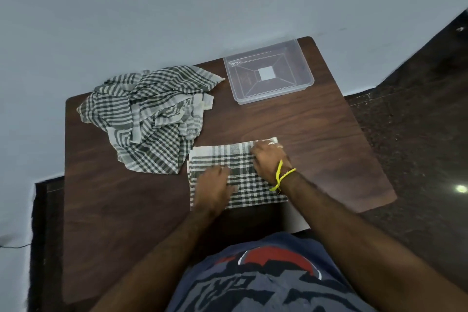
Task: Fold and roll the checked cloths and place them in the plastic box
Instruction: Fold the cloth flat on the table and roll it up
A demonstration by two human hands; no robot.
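Nearest the camera, a dark printed shirt (266,278) fills the lower edge. Beyond it, on the brown table (114,210), a folded checked cloth (243,172) lies flat. The left hand (214,191) presses on its near-left part, fingers together — somewhat blurred. The right hand (269,161), a yellow thread (281,177) tied at its wrist, rests on the far-right part, fingers curled down onto the fabric; whether they pinch it cannot be told. Further left, a crumpled heap of checked cloths (152,116) lies apart from the folded one. At the far right corner stands the clear plastic box (268,72), unobstructed, against the pale wall (177,8).
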